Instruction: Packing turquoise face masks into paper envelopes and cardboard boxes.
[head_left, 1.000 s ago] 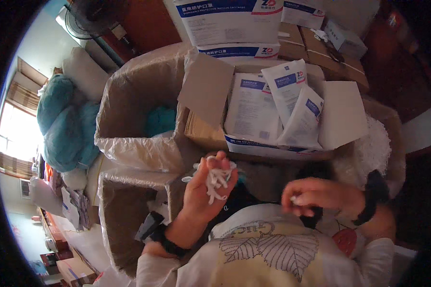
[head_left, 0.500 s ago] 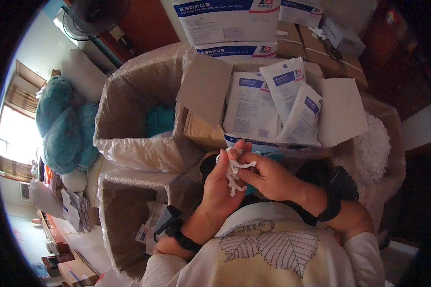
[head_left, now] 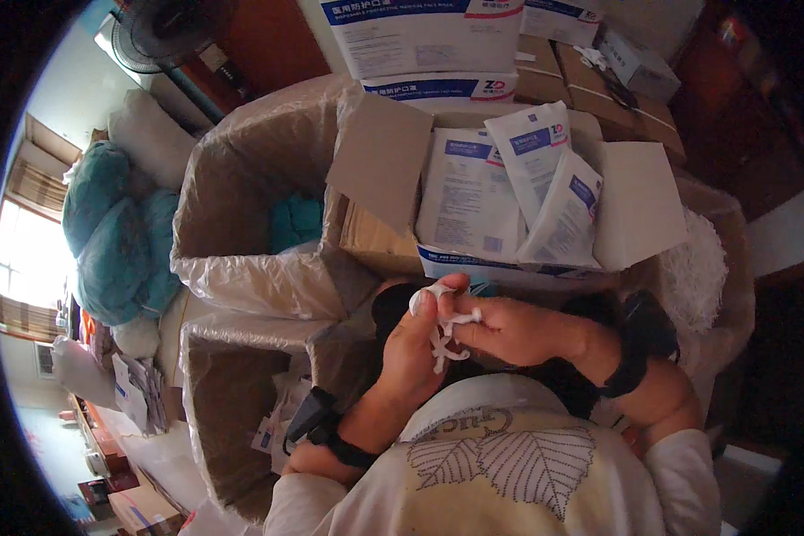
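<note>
In front of my chest, both hands are together on a small bunch of white cords (head_left: 441,347). My left hand (head_left: 408,344) is closed around one side, its thumb pointing up and a white rounded part of the bunch showing by the fingertips. From the right, my right hand (head_left: 502,329) pinches the cords, its fingers overlapping those of the left. Loose cord ends dangle below the fingers. What lies inside the grip is hidden. Just beyond the hands stands an open carton (head_left: 380,170) holding white printed pouches (head_left: 470,201).
Plastic-lined boxes stand at the left: a far one (head_left: 250,268) with teal material (head_left: 297,223), a nearer one (head_left: 241,335) with white packets. Stringy white material (head_left: 692,272) fills a container at right. Teal bundles (head_left: 116,250) pile far left; printed cartons (head_left: 429,40) stack behind.
My right hand has turned and its fingers have closed further over the cords. The bunch looks more gathered, with a rounded white part now showing at the left fingertips.
</note>
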Demonstrator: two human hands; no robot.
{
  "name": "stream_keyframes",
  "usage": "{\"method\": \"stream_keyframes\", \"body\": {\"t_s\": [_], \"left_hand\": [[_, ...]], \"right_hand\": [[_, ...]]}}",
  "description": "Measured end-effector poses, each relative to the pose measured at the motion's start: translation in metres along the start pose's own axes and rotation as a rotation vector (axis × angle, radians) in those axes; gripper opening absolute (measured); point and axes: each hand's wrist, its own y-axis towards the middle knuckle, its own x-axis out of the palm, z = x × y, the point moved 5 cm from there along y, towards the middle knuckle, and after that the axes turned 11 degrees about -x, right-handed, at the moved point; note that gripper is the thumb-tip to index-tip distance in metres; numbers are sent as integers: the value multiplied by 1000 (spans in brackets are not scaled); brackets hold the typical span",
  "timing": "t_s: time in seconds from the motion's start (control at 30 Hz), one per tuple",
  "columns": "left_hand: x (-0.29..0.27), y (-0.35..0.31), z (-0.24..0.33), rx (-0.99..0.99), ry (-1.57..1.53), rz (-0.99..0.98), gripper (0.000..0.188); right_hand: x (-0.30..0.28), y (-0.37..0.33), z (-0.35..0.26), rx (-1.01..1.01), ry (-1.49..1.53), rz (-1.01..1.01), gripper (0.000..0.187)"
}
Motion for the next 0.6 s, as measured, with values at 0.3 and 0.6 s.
{"method": "stream_keyframes", "body": {"t_s": [0.3,0.6], "left_hand": [[-8,-2,3,221,450,205,35],[-3,-17,8,-5,-557,5,33]], "right_hand": [[10,0,22,228,419,187,21],[6,-15,-27,0,-392,-126,22]]}}
